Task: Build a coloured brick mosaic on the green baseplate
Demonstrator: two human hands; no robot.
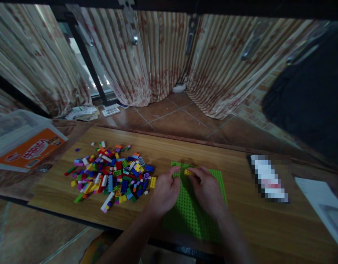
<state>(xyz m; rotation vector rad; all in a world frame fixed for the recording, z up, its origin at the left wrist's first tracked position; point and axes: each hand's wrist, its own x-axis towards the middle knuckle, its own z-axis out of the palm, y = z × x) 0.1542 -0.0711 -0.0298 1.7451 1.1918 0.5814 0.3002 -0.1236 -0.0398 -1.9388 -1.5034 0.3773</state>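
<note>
A green studded baseplate [185,205] lies on the wooden table under both my hands. Over its far part, my right hand [209,189] pinches a small yellow brick [188,172] between thumb and fingertips; whether the brick touches the studs I cannot tell. My left hand [165,190] rests at the plate's left edge, index finger stretched out and thumb apart from it, with no brick visible between them. Its other fingers are hidden beneath. Close to the left of that hand lies another yellow brick [153,182], at the border of a pile of mixed coloured bricks [110,179].
On the left stands a clear plastic box [17,121] with an orange label. A phone-like thing [269,179], blurred out, and a white sheet [320,198] lie on the table [237,223] at right. Beyond hang striped curtains [158,58]. A dark shape [312,91] fills the upper right.
</note>
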